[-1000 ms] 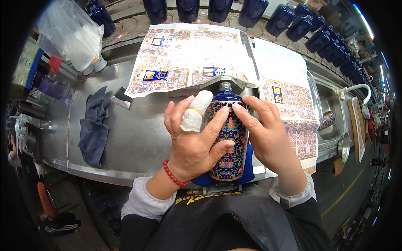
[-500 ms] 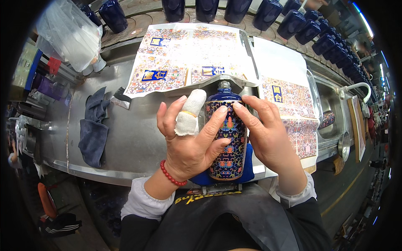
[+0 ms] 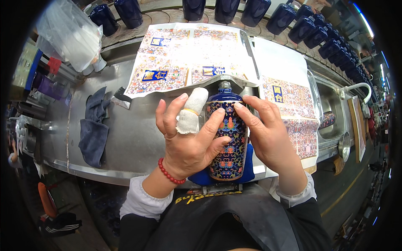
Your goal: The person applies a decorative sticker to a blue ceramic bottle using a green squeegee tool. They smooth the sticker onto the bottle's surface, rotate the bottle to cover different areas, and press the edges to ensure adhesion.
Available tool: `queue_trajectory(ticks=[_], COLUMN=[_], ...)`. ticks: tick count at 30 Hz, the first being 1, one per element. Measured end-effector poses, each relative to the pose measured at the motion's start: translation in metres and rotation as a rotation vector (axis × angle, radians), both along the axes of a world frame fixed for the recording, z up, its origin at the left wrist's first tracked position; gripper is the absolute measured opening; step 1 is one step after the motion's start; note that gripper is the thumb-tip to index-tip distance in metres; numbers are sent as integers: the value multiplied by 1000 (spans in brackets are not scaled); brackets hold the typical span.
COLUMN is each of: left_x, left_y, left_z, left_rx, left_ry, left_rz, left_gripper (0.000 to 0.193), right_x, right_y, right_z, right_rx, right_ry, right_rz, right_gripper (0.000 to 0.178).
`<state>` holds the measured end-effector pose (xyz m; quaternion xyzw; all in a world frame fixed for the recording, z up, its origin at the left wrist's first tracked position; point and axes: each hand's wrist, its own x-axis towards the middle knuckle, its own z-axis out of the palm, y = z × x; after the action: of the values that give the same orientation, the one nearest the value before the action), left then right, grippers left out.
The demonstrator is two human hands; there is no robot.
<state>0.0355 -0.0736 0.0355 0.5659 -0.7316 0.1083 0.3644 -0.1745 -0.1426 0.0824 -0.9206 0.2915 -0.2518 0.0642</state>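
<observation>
A dark blue bottle [image 3: 226, 144] with a colourful floral wrap lies on a blue cloth pad [image 3: 248, 165], its neck at a metal holder. My left hand [image 3: 190, 140] reaches over its left side, fingers spread. The forefinger tip touches the upper front of the wrap, and the thumb lies on the bottle lower down. A white cloth sleeve [image 3: 195, 109] with a tan band covers one finger of this hand. At the upper right edge of the wrap, my right hand [image 3: 268, 129] touches with its thumb and forefinger, fingers stretched and apart.
Printed floral sheets [image 3: 167, 54] lie beyond the bottle, with more sheets [image 3: 289, 100] at right. A grey cloth [image 3: 94, 129] rests on the metal bench at left. Plain blue bottles [image 3: 226, 9] line a slatted conveyor [image 3: 167, 17] behind. A sink [image 3: 335, 134] is at right.
My left hand has shifted slightly left, its forefinger sliding a little across the wrap. My right hand has barely moved. The plain bottles on the conveyor have travelled to the right.
</observation>
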Motion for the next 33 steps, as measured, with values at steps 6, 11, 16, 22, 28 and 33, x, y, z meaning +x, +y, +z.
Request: queue_trajectory(ticks=[6,11,16,22,28,33], left_x=[-1,0,-4,-9,-9,-11], left_y=[1,2,6,3,3,5], left_z=[0,0,1,3,2,1], left_rx=[-14,-18,-1,90,102,109], left_ry=[7,-2,-9,147,200,181], left_rz=[8,-18,17,-79,-82,-84], left_gripper=[44,41,44,51,55,56], right_x=[0,-1,-1,0,0,0], right_y=[1,3,3,0,2,1], right_z=[-3,-4,-4,-3,-2,-2], right_rx=[25,87,97,-1,22,18], right_ry=[-13,-27,-42,-12,-9,-9], right_rz=[-9,-30,-35,-13,-18,-16], right_gripper=[64,64,63,64,62,60])
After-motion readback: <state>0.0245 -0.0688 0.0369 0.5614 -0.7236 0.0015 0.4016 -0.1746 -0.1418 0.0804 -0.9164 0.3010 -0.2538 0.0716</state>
